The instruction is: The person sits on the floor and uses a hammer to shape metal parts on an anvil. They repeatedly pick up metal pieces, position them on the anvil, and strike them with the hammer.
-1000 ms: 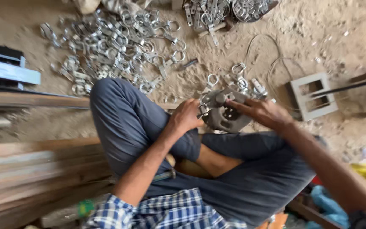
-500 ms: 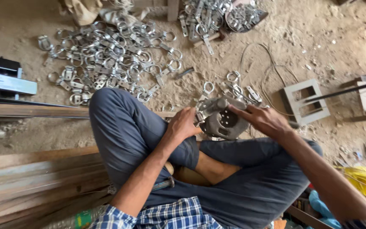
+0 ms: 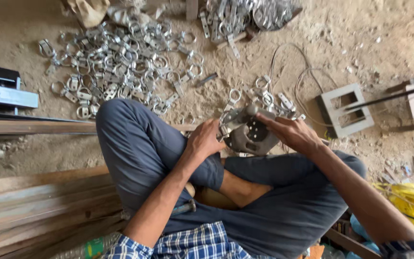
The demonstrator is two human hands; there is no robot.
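i sat cross-legged on the sandy floor. my left hand [image 3: 206, 140] was closed on the left edge of a grey metal disc [image 3: 251, 135], which was above my knees. my right hand [image 3: 291, 132] lay on its right side, fingers bent over the rim. a heap of clamps [image 3: 120, 62] lay well apart, beyond my left knee.

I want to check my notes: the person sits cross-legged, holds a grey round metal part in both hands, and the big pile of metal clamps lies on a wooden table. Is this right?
Not quite. The head view shows the pile of metal clamps on the sandy ground, not a table. The rest holds: left hand and right hand hold the grey round metal part.
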